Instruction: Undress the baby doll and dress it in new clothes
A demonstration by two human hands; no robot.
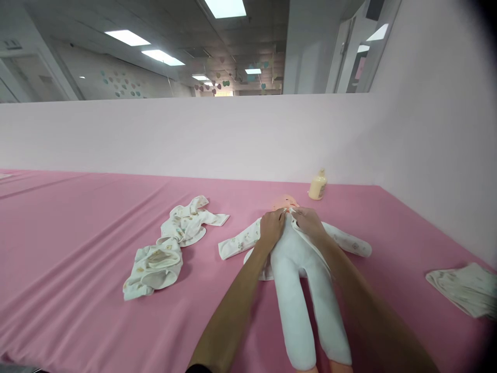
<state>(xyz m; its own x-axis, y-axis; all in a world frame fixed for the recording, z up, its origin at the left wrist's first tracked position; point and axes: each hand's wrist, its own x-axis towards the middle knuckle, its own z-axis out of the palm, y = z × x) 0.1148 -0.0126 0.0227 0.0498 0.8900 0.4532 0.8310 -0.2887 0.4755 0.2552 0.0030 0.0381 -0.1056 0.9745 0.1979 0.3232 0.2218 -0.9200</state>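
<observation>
The two hands hide the chest of the soft white baby doll. Its feet run off the bottom edge. The folded pale cloth is blurry.

A pink cloth covers the table, running from 9 o'clock across to 3 o'clock. On it, toward 8 o'clock, lies a crumpled white baby garment with a faint print, its pieces bunched and overlapping. At 1 o'clock, near the pale partition wall, stands a cream lotion bottle, upright. At 4 o'clock, by the frame's edge, rests a folded printed cloth. Ceiling light panels glow at 11 o'clock.
</observation>
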